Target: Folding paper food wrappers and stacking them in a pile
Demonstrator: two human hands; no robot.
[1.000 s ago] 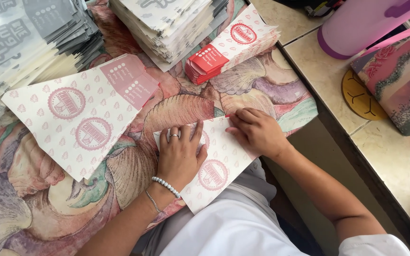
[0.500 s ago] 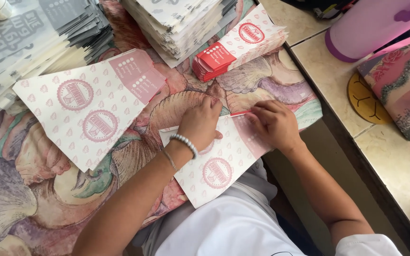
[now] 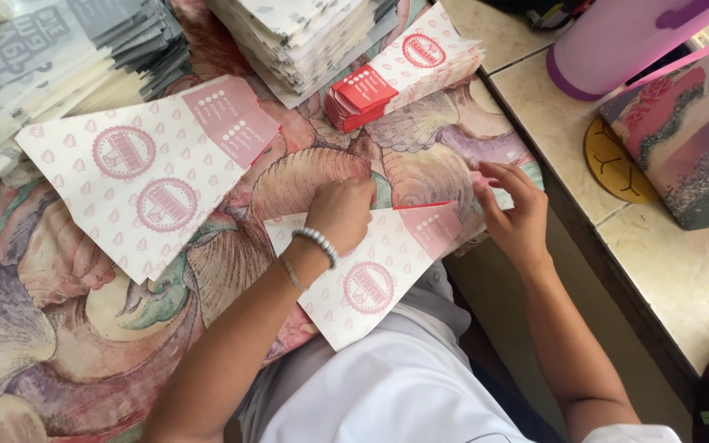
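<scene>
My left hand [image 3: 342, 211] rested knuckles-up on the upper edge of a white paper sleeve [image 3: 367, 275] printed with pink seals, its fingers curled and pressing the paper down onto the shell-patterned cloth [image 3: 59, 328] that covered the desk. Whether those fingers pinched the paper or only pressed on it I could not tell. A beaded bracelet [image 3: 319, 243] and a thin chain sat on that wrist. My right hand [image 3: 519, 215] hovered half open just beside the sleeve's pink-tinted right corner, fingers loosely spread, holding nothing that I could see. The sleeve lay at the near edge of the desk, its lower point hanging over my lap. A second, flat sleeve [image 3: 145, 168] lay well to the left. Beyond my hands stood a bundle of folded sleeves with red ends [image 3: 400, 74], with tall stacks of paper [image 3: 297, 33] behind it. On the tiled counter [image 3: 683, 271] to the right stood a lilac bottle [image 3: 617, 41].
</scene>
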